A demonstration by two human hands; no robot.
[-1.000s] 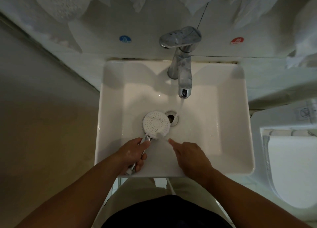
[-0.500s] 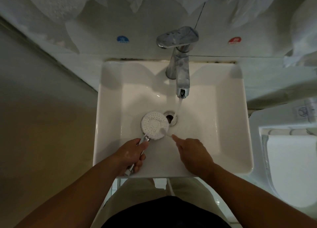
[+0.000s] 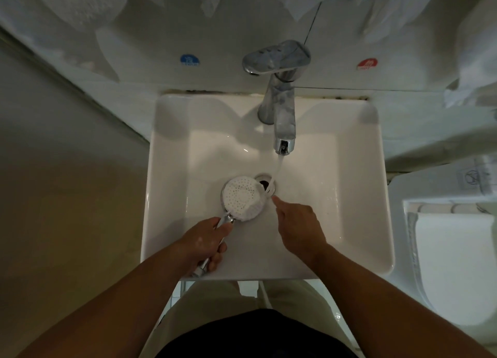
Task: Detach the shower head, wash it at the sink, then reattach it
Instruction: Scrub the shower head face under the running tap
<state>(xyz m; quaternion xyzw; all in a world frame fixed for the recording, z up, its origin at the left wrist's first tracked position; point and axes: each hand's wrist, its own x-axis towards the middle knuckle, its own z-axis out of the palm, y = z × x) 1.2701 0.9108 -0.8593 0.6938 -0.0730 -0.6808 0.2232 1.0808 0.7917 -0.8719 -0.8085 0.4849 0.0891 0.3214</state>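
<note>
Room: a dim bathroom seen from above, with a white square sink (image 3: 336,169) against the wall, pale towels (image 3: 80,2) hanging over it and a toilet (image 3: 451,250) to the right.
Faucet: a chrome single-lever faucet (image 3: 282,115) is running; a thin stream of water (image 3: 278,166) falls to the drain (image 3: 265,184).
Wall marks: a blue sticker (image 3: 190,61) and a red sticker (image 3: 367,63) sit either side of the lever.
Shower head: the round white shower head (image 3: 242,197) lies low in the basin, detached, nozzle face up, just left of the drain and beside the stream, not squarely under it.
Left hand: the left hand (image 3: 204,243) has its fingers wrapped round the chrome handle (image 3: 227,219), thumb along the top.
Right hand: the right hand (image 3: 298,226) holds nothing. Its index finger (image 3: 275,200) is stretched out to the head's right rim near the water, and the other fingers are folded under. Whether the tip touches the rim, I cannot tell.
Step in hand: washing, most likely rubbing the rim and face.
Doing it well: shift the face into the stream, so that loosened grime rinses off. Turn the handle slowly so that the fingertip works round the whole rim and across the nozzles. Keep the head low to limit splashing, and keep a firm grip on the handle, since wet chrome likely slips.
Left to do: finishing the rinse, then reattaching.
</note>
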